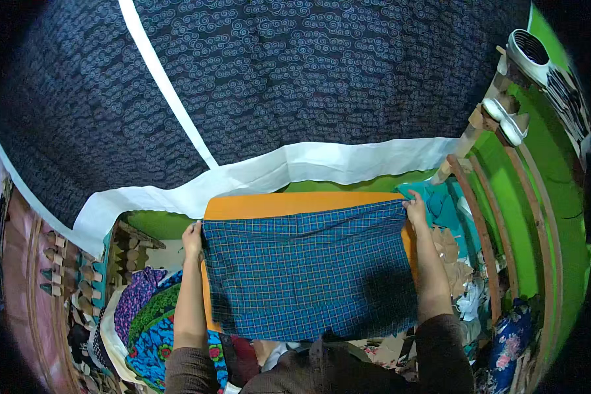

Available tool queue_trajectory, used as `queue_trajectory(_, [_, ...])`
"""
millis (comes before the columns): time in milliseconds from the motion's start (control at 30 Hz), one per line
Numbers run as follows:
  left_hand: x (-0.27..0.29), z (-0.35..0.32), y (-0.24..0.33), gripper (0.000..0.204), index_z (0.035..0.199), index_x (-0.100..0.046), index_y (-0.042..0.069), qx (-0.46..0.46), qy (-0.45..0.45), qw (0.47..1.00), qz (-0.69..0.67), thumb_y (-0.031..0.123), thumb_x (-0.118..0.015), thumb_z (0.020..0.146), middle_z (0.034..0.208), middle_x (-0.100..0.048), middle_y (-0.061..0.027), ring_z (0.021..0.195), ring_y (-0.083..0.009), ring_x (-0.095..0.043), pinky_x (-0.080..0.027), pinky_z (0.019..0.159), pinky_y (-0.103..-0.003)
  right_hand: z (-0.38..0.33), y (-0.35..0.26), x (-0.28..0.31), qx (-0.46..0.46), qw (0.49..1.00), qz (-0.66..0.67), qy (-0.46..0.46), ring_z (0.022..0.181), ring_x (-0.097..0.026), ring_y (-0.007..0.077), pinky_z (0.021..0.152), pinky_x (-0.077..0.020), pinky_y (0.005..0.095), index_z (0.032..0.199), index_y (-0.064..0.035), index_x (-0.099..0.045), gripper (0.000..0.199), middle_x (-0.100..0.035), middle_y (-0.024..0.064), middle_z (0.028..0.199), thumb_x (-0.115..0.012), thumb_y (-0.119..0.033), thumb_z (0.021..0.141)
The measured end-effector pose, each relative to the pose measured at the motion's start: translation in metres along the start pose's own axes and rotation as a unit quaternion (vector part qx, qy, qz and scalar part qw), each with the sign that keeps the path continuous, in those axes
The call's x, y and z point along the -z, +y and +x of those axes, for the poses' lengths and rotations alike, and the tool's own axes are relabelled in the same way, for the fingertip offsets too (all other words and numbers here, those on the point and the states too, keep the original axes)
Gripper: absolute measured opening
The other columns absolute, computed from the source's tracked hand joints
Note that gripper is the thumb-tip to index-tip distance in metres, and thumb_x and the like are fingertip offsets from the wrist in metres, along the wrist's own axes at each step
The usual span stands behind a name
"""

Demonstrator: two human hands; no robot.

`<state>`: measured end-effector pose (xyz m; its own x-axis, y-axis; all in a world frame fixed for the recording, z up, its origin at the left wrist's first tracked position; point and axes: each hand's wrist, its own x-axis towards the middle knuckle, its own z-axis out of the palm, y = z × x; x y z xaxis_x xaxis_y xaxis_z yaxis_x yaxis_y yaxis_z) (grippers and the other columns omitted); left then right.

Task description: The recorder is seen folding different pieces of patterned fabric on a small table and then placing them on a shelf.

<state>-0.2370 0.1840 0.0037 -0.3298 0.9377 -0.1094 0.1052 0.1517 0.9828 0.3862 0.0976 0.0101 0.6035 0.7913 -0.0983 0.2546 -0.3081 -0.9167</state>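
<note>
A blue-green checked cloth (pixel 302 269) is stretched out in front of me, its upper edge pulled nearly straight and slightly higher at the right. My left hand (pixel 192 240) is closed on its upper left corner. At the upper right corner my right hand (pixel 415 210) pinches the cloth between thumb and fingers. Behind it lies an orange flat panel (pixel 302 202), showing above the cloth and along both sides. A dark shadow falls on the cloth's lower right. The lower edge hangs close to my body.
A dark swirl-patterned sheet (pixel 322 79) with a white border (pixel 348 161) spans the far side. Colourful folded fabrics (pixel 154 322) are heaped at left. Wooden rails (pixel 476 230) run along the right, with white shoes (pixel 505 121) above and a floral blue bundle (pixel 509 341) below.
</note>
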Motion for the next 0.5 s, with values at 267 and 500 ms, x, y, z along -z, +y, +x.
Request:
queue_trajectory(267, [-0.017, 0.023, -0.018, 0.027, 0.087, -0.061, -0.001, 0.064, -0.006, 0.996, 0.057, 0.024, -0.053, 0.09, 0.082, -0.061, -0.0038, 0.075, -0.0112, -0.053, -0.042, 0.067, -0.027, 0.031, 0.013, -0.043, 0.072, 0.987, -0.067, 0.126, 0.081, -0.059, 0.0221, 0.074, -0.0452, 0.0307, 0.12, -0.0028, -0.048, 0.042, -0.062, 0.0163, 0.093, -0.059, -0.004, 0.079])
queue_trajectory(500, [-0.092, -0.034, -0.024, 0.039, 0.113, -0.049, -0.004, -0.297, 0.136, 0.857, 0.398, 0.01, -0.054, 0.077, 0.109, -0.054, -0.0227, 0.099, -0.0376, -0.051, -0.041, 0.084, -0.045, -0.03, -0.002, -0.129, 0.189, 0.884, -0.382, 0.194, 0.112, -0.043, 0.039, 0.092, -0.0352, 0.0465, 0.121, 0.0098, -0.039, 0.05, -0.047, 0.022, 0.12, -0.051, -0.007, 0.076])
